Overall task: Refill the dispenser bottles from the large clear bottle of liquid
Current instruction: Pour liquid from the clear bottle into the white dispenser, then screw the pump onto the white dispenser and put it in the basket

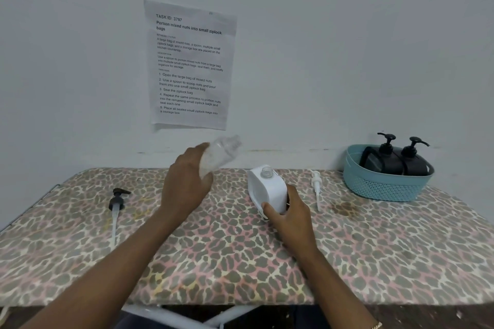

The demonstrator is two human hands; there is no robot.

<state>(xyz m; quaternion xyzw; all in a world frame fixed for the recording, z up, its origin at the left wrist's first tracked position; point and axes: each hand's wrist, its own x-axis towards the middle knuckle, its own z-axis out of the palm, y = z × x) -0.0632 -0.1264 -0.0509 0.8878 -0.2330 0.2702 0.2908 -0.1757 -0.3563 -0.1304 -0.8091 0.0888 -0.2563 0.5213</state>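
Head view, left hand: the left hand [184,184] is curled round the lower body of the large clear bottle [222,152] and holds it up off the table [240,262].
Large clear bottle: it is blurred and tilted, with its mouth aimed up and to the right. It hangs over the far edge of the table, just left of the white dispenser bottle [267,189]. I cannot tell whether any liquid is in it.
Right hand: the right hand [288,211] grips the white dispenser bottle low down, thumb across the front, fingers round the right side.
White dispenser bottle: it leans a little to the left, and its clear threaded neck is open at the top. The hand hides its base.
White pump: the white pump [316,189] lies on the cloth just right of that bottle, not touching it.
Black pump: the black pump [117,201] lies well left of the left hand, its long pale tube pointing at the near edge.
Basket: a blue-green basket [385,187] at the far right holds two black dispenser bottles [387,160] side by side, pumps on.
Table: it is covered in leopard-print cloth, with a brownish stain near the basket.
Wall: a printed sheet [189,67] hangs above the table.
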